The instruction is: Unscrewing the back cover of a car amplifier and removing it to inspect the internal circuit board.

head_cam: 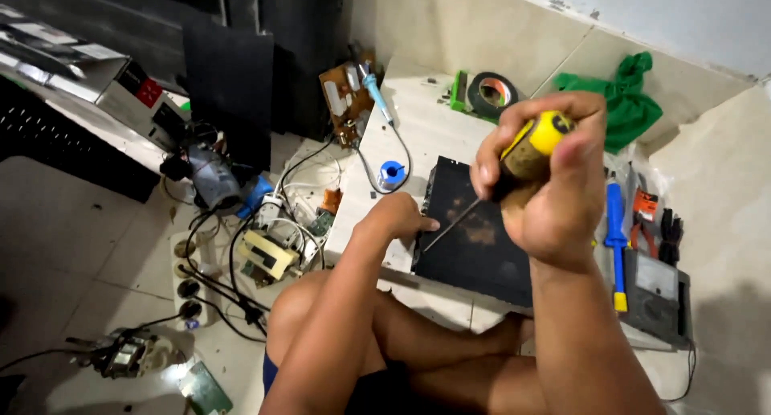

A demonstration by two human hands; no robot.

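Note:
My right hand [554,186] is wrapped around the yellow and black handle of a screwdriver [530,150]. Its thin metal shaft slants down and left to the near left edge of a flat black metal box [482,246], which lies on a white board on the floor. My left hand [401,218] rests with curled fingers on that same edge, right beside the screwdriver's tip. My bare knees and legs fill the bottom of the view.
Right of the box lie a blue soldering iron [616,238], orange pliers [644,218] and a dark meter [654,294]. Behind are a tape roll [491,94], green cloth [622,89], solder spool [391,174] and circuit board [347,102]. A power strip [189,282], cables and loose parts sit left.

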